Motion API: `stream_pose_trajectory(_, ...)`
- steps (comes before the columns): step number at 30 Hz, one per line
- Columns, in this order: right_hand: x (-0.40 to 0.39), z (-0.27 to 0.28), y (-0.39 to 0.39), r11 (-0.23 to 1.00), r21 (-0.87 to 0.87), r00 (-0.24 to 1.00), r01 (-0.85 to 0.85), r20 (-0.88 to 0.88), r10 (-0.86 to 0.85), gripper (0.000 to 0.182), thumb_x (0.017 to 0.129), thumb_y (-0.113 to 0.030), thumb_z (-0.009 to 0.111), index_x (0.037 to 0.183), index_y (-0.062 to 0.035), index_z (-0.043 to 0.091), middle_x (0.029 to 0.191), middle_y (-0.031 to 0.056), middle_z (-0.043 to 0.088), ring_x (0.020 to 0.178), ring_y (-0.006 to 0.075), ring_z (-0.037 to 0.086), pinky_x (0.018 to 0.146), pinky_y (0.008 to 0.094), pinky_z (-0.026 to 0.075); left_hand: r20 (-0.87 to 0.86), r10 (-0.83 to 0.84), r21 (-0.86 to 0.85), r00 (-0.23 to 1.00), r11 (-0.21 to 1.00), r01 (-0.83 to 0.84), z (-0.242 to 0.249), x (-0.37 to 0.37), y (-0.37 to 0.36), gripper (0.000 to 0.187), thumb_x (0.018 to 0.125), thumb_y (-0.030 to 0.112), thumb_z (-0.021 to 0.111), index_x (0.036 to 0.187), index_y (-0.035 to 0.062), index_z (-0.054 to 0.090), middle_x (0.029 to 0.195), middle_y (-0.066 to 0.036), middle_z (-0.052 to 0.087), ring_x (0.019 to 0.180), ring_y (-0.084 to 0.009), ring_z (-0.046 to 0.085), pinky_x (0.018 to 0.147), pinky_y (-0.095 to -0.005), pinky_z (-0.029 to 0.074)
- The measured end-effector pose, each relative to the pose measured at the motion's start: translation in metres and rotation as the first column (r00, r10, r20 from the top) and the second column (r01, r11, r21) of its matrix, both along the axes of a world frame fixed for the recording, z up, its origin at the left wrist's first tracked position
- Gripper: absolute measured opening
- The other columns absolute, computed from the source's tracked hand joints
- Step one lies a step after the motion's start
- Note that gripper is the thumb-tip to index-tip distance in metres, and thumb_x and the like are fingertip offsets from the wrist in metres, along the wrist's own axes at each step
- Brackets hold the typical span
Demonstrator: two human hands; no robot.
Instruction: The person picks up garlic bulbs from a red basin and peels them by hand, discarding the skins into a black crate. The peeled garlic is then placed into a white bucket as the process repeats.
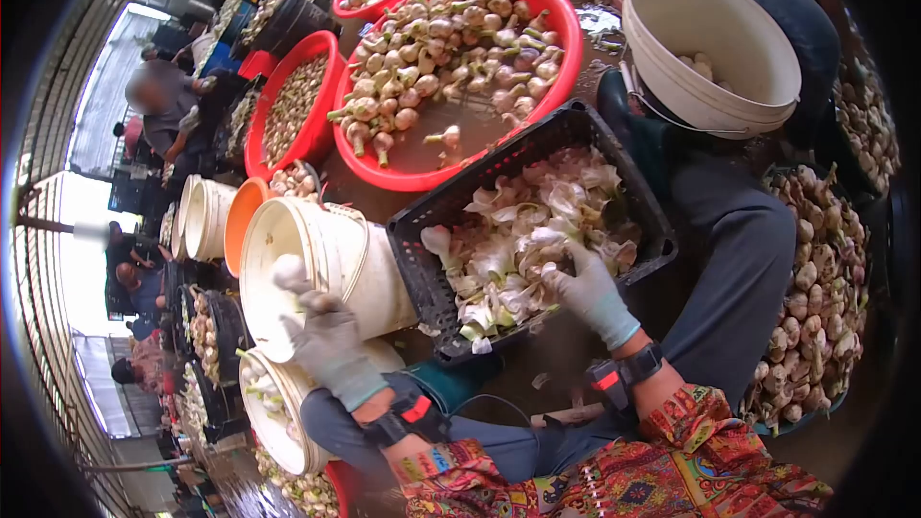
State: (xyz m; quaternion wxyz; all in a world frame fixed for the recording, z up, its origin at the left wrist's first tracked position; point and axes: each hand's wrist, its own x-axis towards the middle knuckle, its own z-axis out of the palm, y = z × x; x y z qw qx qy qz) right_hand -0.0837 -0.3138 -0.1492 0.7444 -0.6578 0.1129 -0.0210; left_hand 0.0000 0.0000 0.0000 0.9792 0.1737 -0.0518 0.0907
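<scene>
Left hand (331, 343) closed at fingertips on white garlic bulb (289, 270), bulb at mouth of white bucket (362, 264), right hand (587, 299) curled at garlic peels (537, 216) in black crate (443, 324), grip indeterminate, bucket at crate's 9 o'clock, red basin (573, 34) at 12 o'clock.

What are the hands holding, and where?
The left hand seems to hold a garlic bulb by its lower edge, with fingertips; it's blurry. I can't tell whether the right hand holds any peels.
</scene>
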Motion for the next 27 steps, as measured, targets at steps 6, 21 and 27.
stream_pose_trajectory(6,-0.003,-0.008,-0.001,0.935,-0.354,0.995,-0.008,-0.097,-0.028,0.019,0.090,-0.020,0.056,0.095,-0.0010,0.054,0.081,0.0259,0.060,0.080,0.0437,0.058,0.067,0.0463,0.047,-0.377,-0.072,0.633,0.923,0.707,0.314,-0.024,0.138,-0.083,0.043,0.094,0.029,0.053,0.123,-0.0018,0.051,0.111,-0.016,0.062,0.084,-0.0235,0.062,0.072,-0.0323,0.051)
stream_pose_trajectory(21,0.036,0.012,-0.030,0.972,-0.119,0.887,-0.205,-0.443,0.132,0.024,0.089,-0.023,0.057,0.087,-0.0012,0.049,0.075,0.0233,0.055,0.073,0.0447,0.054,0.062,0.0483,0.044,-0.849,0.003,0.212,0.528,-0.914,0.346,-0.199,0.341,-0.208,0.067,0.076,0.022,0.075,0.128,-0.0046,0.043,0.088,-0.008,0.060,0.067,-0.0178,0.057,0.062,-0.0290,0.048)
stream_pose_trajectory(27,0.013,0.012,-0.020,0.954,-0.248,0.952,-0.169,-0.293,0.093,0.021,0.089,-0.022,0.056,0.088,-0.0026,0.049,0.074,0.0230,0.056,0.073,0.0437,0.056,0.062,0.0485,0.045,-0.671,-0.262,0.733,0.694,-0.372,0.569,-0.117,0.265,-0.188,0.024,0.090,0.016,0.057,0.108,-0.0001,0.058,0.086,-0.006,0.063,0.070,-0.0115,0.058,0.065,-0.0253,0.050)
